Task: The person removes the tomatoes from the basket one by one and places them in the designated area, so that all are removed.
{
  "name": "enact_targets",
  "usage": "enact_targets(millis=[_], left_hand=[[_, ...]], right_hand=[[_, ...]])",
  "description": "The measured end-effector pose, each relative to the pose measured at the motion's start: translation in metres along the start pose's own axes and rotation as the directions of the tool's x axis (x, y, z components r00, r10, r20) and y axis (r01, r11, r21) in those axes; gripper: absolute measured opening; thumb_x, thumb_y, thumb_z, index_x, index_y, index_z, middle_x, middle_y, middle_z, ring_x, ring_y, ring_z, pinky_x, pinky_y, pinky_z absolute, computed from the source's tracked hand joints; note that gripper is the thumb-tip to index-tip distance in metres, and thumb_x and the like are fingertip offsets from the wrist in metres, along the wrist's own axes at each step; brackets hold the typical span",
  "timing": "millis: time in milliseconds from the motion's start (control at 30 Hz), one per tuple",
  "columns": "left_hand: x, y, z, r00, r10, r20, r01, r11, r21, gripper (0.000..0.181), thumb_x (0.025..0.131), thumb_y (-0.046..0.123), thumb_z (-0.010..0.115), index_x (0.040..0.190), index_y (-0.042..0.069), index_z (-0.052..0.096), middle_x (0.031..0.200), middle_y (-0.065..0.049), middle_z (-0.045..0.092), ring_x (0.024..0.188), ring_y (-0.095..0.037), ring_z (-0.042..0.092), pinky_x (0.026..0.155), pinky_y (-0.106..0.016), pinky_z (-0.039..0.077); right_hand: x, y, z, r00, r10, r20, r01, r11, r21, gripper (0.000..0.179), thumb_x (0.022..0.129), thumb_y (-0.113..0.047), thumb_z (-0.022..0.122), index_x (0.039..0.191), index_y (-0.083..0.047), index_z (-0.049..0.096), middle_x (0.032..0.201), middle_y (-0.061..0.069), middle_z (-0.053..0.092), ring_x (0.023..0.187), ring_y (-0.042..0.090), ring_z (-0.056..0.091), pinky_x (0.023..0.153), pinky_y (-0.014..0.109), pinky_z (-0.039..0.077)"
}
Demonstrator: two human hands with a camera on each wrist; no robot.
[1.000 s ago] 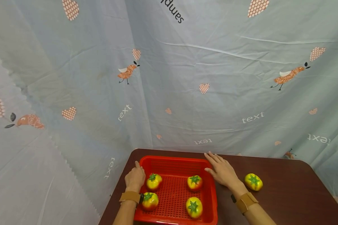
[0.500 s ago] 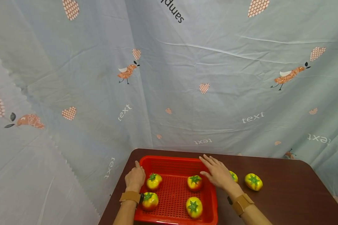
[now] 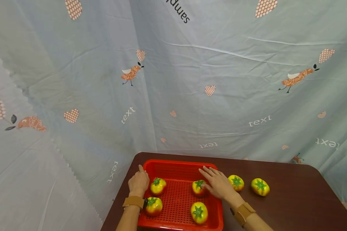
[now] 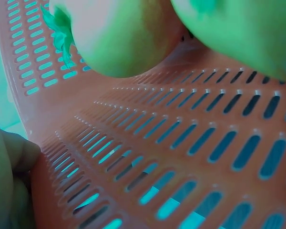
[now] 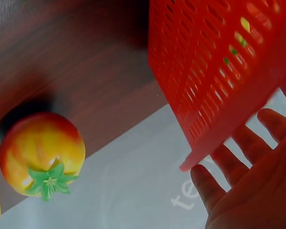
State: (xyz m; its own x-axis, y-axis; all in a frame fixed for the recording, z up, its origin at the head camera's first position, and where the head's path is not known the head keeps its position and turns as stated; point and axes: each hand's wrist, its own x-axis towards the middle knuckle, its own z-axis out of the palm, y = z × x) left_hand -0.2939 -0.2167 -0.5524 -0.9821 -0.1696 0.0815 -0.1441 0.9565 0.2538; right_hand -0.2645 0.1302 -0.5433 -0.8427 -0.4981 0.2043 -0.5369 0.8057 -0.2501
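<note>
A red perforated plastic basket [image 3: 173, 221] stands on the table, with several yellow-and-red tomatoes, glossy like plastic, inside. In the head view my left hand [image 3: 138, 183] holds its left rim, index finger pointing forward; in the left wrist view, curled fingers [image 4: 21, 155] lie against the basket wall. My right hand [image 3: 218, 185] is over the right rim, fingers spread and holding nothing. Its thumb overlaps the far-right tomato [image 3: 198, 188] in the head view. The near-right tomato [image 3: 199, 213], far-left tomato [image 3: 158, 186] and near-left tomato [image 3: 154, 207] sit in the basket corners.
Right of the basket, one tomato [image 3: 235, 183] lies by my right hand and another tomato [image 3: 260, 187] farther right on the dark brown table [image 3: 295, 192]. A grey-blue patterned curtain [image 3: 191, 106] hangs behind and to the left.
My right hand has moved left, from beside the right rim to over it, uncovering the nearer loose tomato. My left hand and the basket stay in place.
</note>
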Motion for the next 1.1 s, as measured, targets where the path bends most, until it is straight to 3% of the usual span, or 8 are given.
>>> enact_targets(millis=[600, 733, 900, 1100], left_hand=[[-0.003, 0.001, -0.002, 0.999, 0.02, -0.03, -0.02, 1.0, 0.003, 0.053, 0.101, 0.018, 0.045, 0.142, -0.015, 0.035, 0.091, -0.03, 0.067, 0.061, -0.037, 0.063, 0.058, -0.05, 0.055], [-0.004, 0.0, -0.001, 0.999, 0.019, -0.036, -0.019, 1.0, 0.001, 0.053, 0.101, 0.018, 0.046, 0.141, -0.015, 0.036, 0.091, -0.03, 0.067, 0.064, -0.039, 0.064, 0.059, -0.05, 0.055], [-0.003, 0.0, 0.001, 1.0, 0.013, -0.027, -0.013, 1.0, -0.001, 0.054, 0.101, 0.019, 0.046, 0.142, -0.015, 0.035, 0.093, -0.03, 0.067, 0.065, -0.039, 0.065, 0.06, -0.051, 0.055], [-0.001, -0.001, 0.002, 0.999, 0.027, -0.037, -0.027, 1.0, 0.002, 0.055, 0.101, 0.019, 0.045, 0.142, -0.016, 0.034, 0.091, -0.029, 0.067, 0.061, -0.037, 0.063, 0.058, -0.049, 0.055]], right_hand=[[-0.006, -0.008, 0.019, 0.997, -0.056, 0.06, 0.06, 0.996, -0.059, 0.056, 0.092, -0.039, 0.064, 0.139, -0.011, 0.055, 0.14, 0.017, 0.055, 0.129, 0.039, 0.051, 0.114, 0.056, 0.028], [-0.005, -0.015, 0.021, 0.992, -0.04, 0.117, 0.05, 0.996, -0.078, 0.055, 0.092, -0.041, 0.063, 0.137, -0.011, 0.057, 0.138, 0.016, 0.057, 0.128, 0.036, 0.053, 0.115, 0.055, 0.027], [-0.001, -0.02, 0.026, 0.984, -0.002, 0.178, 0.023, 0.993, -0.112, 0.056, 0.09, -0.041, 0.066, 0.138, -0.013, 0.056, 0.141, 0.014, 0.055, 0.127, 0.035, 0.054, 0.111, 0.053, 0.034], [0.003, -0.022, 0.029, 0.984, 0.0, 0.178, 0.03, 0.986, -0.166, 0.061, 0.086, -0.038, 0.072, 0.14, -0.015, 0.055, 0.143, 0.013, 0.053, 0.121, 0.032, 0.057, 0.099, 0.048, 0.042]])
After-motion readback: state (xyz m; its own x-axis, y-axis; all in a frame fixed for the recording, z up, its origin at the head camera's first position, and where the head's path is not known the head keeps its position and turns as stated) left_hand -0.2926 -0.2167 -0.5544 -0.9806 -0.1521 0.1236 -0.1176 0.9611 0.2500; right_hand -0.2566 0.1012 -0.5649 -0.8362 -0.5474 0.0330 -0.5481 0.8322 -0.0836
